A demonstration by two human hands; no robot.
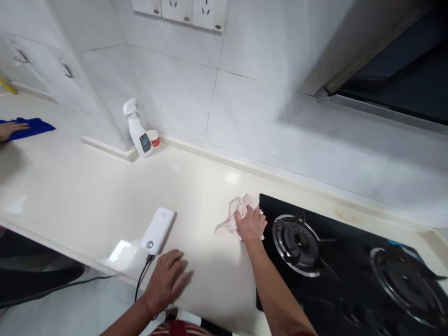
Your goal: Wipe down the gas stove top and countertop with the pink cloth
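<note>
Under my right hand (252, 224) is a crumpled pale pink cloth (233, 217), pressed on the countertop (199, 186) at the left edge of the black gas stove (311, 298). The fingers of that hand curl over the cloth. My left hand (168, 279) is near the counter's front edge, palm down, fingers apart and nothing in them. Just beyond it lies a white power bank (159, 231) with a black cable (143, 275) plugged into its near end.
A white spray bottle (139, 130) and a red-and-white paper cup (154, 137) stand by the wall corner. At far left, another person's hand (10, 129) rests on a blue cloth (35, 128). Two burners (297, 242) sit on the stove; a dark hood (395, 70) overhangs at upper right.
</note>
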